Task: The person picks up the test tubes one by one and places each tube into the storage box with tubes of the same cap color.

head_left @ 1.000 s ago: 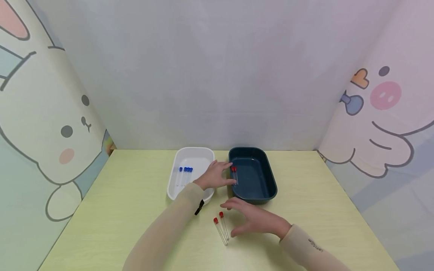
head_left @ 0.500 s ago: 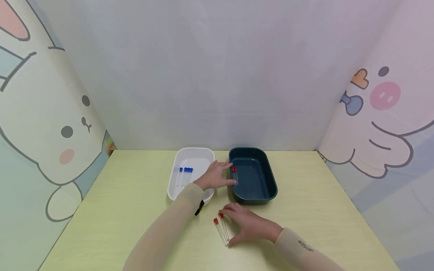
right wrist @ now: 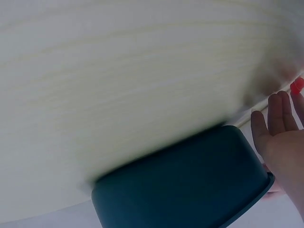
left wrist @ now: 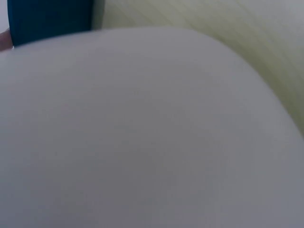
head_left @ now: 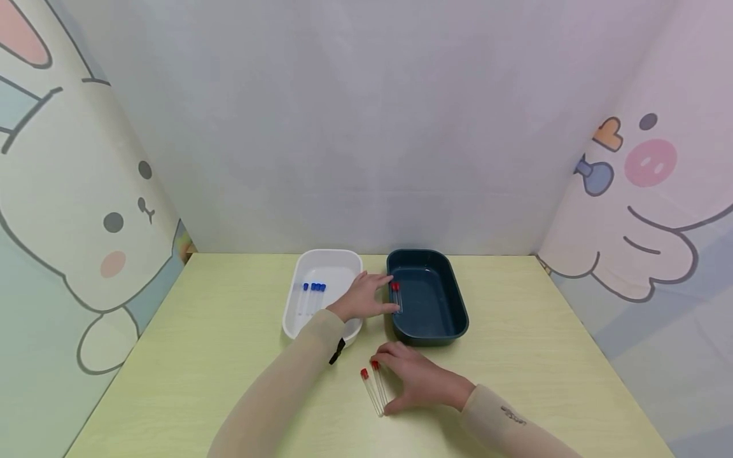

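In the head view my right hand (head_left: 420, 378) is curled over a red-capped test tube (head_left: 380, 385) on the table. Its index finger is at the red cap and its thumb at the bottom end, pinching it lengthwise. Just left of it lies a second red-capped tube (head_left: 371, 391). My left hand (head_left: 362, 298) reaches over the white tray to the left rim of the dark teal tray (head_left: 429, 305), fingers spread. Red-capped tubes (head_left: 396, 288) lie there inside, right by its fingertips. The right wrist view shows the red cap (right wrist: 297, 85) at my fingertips.
Several blue-capped test tubes (head_left: 314, 287) lie in the white tray (head_left: 335, 266), left of the dark one. A pale curtain (head_left: 361, 159) stands behind the wooden table (head_left: 229, 318). A big pale surface (left wrist: 152, 133) blocks most of the left wrist view.
My right hand has come down and left onto the right-hand loose tube, its thumb and index finger closing in on the tube's ends. The left hand has stayed in place.
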Demonstrator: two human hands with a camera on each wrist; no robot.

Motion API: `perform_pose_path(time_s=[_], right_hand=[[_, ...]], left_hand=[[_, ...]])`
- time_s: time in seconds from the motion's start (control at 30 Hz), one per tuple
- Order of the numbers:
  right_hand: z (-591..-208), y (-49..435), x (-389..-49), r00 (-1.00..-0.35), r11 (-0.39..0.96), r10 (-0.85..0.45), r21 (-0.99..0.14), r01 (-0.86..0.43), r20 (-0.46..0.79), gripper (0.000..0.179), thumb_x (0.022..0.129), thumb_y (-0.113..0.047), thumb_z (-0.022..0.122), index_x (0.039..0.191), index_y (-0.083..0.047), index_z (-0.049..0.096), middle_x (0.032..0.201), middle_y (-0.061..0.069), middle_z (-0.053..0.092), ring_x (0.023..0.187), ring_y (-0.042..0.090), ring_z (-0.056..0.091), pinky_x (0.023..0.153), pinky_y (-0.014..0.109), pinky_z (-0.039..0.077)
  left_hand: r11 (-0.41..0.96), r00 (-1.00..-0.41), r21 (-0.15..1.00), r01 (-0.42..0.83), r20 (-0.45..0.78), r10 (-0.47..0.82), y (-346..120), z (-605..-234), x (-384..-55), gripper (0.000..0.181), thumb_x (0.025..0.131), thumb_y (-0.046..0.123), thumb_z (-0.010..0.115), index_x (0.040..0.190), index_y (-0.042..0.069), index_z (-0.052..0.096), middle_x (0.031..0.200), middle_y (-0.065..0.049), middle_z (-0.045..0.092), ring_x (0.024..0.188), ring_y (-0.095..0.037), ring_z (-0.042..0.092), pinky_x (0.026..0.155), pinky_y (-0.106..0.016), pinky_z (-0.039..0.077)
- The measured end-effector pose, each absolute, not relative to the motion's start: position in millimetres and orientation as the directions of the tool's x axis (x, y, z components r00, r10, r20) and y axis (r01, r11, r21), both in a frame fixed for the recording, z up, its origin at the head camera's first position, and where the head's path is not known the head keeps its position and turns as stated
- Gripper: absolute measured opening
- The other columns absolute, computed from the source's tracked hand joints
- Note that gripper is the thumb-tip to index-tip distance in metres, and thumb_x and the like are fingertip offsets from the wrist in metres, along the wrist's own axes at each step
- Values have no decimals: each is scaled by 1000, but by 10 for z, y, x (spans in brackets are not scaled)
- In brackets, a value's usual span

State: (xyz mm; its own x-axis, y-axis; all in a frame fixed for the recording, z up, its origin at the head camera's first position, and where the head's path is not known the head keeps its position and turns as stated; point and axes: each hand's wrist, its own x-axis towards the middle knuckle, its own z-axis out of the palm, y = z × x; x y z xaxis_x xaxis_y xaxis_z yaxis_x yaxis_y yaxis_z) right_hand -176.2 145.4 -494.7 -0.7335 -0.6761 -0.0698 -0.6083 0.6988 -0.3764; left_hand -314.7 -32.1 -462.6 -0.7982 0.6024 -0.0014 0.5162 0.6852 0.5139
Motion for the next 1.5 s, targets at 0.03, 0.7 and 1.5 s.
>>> perform_pose_path(time_s=[0.03,0.7,1.5], right_hand=[[-4942,1458,-1760,-733,697,-677,-378,-609,-66,84,74,-55,89,141,-15,58,140,-3,54,123,12,50,109,34,52],[-4290,1706,-1737,-747,640,-663,-483,-597,45,84,79,-50,87,148,-16,51,151,-4,47,136,19,46,111,47,49],[-3997,2156,-2241,-862,660,-498,-604,-447,94,86,83,-34,87,154,-14,43,159,12,35,143,35,36,107,61,50]], left_hand=[[686,-799,514,515,-2,602,-323,-4625,-3146,83,94,52,71,159,12,40,163,-12,44,154,-29,39,134,-51,10],[687,-794,498,529,3,608,-327,-4607,-3146,83,94,52,71,159,11,40,163,-13,44,153,-30,40,134,-52,11],[695,-810,527,489,-23,587,-299,-4588,-3144,84,93,53,72,158,11,41,163,-12,44,154,-30,38,134,-51,10]])
